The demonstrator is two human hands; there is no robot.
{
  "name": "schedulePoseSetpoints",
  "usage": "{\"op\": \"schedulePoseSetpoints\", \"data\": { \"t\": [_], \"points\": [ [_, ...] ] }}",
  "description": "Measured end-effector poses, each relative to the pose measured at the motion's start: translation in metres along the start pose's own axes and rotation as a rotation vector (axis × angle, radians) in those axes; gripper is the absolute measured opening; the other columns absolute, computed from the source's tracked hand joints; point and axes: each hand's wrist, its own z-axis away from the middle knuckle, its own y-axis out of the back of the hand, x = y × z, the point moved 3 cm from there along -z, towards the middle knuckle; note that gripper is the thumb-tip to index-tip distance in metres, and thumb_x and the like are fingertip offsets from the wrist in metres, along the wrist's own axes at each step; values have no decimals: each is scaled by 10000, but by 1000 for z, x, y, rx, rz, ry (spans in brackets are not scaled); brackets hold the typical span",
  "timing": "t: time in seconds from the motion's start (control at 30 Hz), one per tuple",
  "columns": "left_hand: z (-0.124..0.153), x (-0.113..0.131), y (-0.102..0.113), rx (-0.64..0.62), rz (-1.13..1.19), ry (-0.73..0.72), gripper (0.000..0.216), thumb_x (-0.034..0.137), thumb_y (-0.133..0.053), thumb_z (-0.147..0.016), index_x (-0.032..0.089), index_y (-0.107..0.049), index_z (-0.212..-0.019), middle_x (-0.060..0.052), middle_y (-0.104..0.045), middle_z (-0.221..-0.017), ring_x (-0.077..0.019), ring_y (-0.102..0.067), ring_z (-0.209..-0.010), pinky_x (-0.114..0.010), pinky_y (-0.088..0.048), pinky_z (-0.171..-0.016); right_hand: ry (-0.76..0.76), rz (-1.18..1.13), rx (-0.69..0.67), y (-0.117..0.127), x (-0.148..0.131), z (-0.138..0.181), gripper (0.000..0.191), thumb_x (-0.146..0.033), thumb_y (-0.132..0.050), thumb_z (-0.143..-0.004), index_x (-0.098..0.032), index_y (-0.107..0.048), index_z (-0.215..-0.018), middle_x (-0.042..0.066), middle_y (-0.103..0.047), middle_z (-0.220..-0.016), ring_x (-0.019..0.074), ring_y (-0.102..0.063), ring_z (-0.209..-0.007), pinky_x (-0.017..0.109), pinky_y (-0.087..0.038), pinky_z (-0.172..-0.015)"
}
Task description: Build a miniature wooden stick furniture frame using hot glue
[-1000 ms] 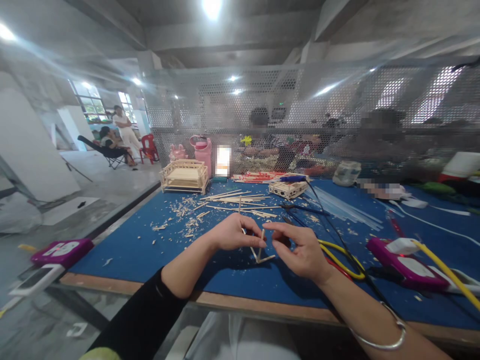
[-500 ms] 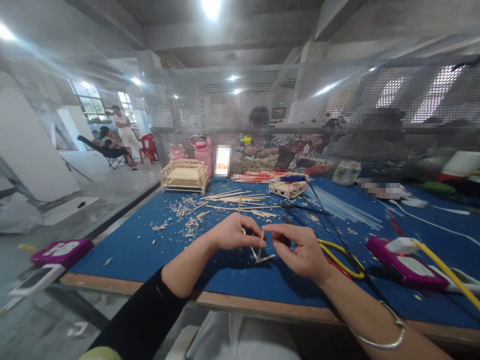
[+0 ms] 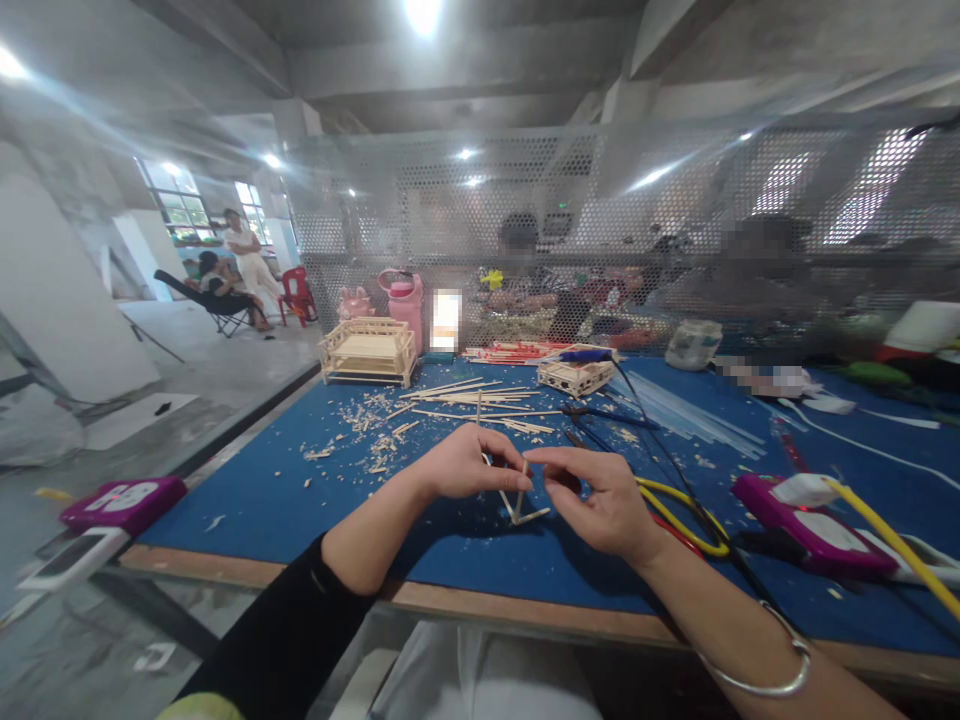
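My left hand (image 3: 480, 465) is closed, pinching a small frame of thin wooden sticks (image 3: 517, 515) between thumb and fingers. One short stick stands upright in it, and others spread from a corner low over the blue tabletop. My fingers cover part of the frame. My right hand (image 3: 600, 500) is at the frame's right side, its index fingertip at the upright stick's top; whether it touches I cannot tell. Its thumb stands apart, the other fingers curl loosely, and nothing shows in its grasp. Beyond both hands lie loose wooden sticks (image 3: 480, 397) and scattered wood chips (image 3: 382, 440).
A wooden stick model (image 3: 367, 355) and a smaller one (image 3: 574, 378) stand behind, a blue-handled corded tool (image 3: 586, 356) lying on the latter. Dark pliers (image 3: 600, 417), translucent rods (image 3: 690, 415), a yellow cable (image 3: 694, 510) and a purple power strip (image 3: 810, 530) are rightward. Perforated metal screen (image 3: 465, 230) behind.
Hardly anything differs. Both hands keep their places at the stick frame, with the left still pinching it and the right index fingertip at the upright stick's top.
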Motion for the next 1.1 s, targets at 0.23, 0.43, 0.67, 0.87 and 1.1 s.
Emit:
{"op": "schedulePoseSetpoints", "data": {
  "t": [0.23,0.43,0.67,0.87,1.1],
  "points": [
    [0,-1,1,3,-4,-3,236,342,-749,-642,115,-707,-692,-10,-618,-633,-96,-509,-592,-209,-398,-586,-12,2,4,0,0,0,290,-90,-471,-724,-182,-642,-941,-42,-571,-531,77,-465,-422,186,-417,-430],
    [0,1,1,4,-2,2,232,332,-741,-639,107,-702,-681,-3,-598,-613,-91,-496,-575,-209,-389,-579,-2,7,4,0,2,1,280,-80,-472,-719,-174,-646,-918,-34,-591,-553,73,-475,-422,177,-416,-429],
    [0,-2,0,3,-11,3,228,327,-739,-646,106,-705,-686,-14,-615,-635,-98,-511,-597,-214,-397,-594,-7,10,-9,0,1,1,287,-86,-467,-721,-184,-652,-916,-29,-602,-560,79,-482,-429,184,-417,-429],
    [0,-1,0,-6,-7,4,252,353,-744,-643,108,-707,-687,-14,-617,-636,-98,-512,-595,-213,-397,-590,-5,8,-5,0,1,1,285,-85,-472,-721,-182,-658,-915,-28,-598,-557,77,-479,-430,183,-415,-426],
    [0,-2,0,1,-10,22,275,381,-759,-627,116,-711,-680,-13,-619,-626,-99,-509,-589,-217,-399,-589,-8,8,-11,1,1,0,288,-90,-472,-721,-191,-670,-904,-25,-612,-565,79,-488,-432,186,-419,-432]
  ]
}}
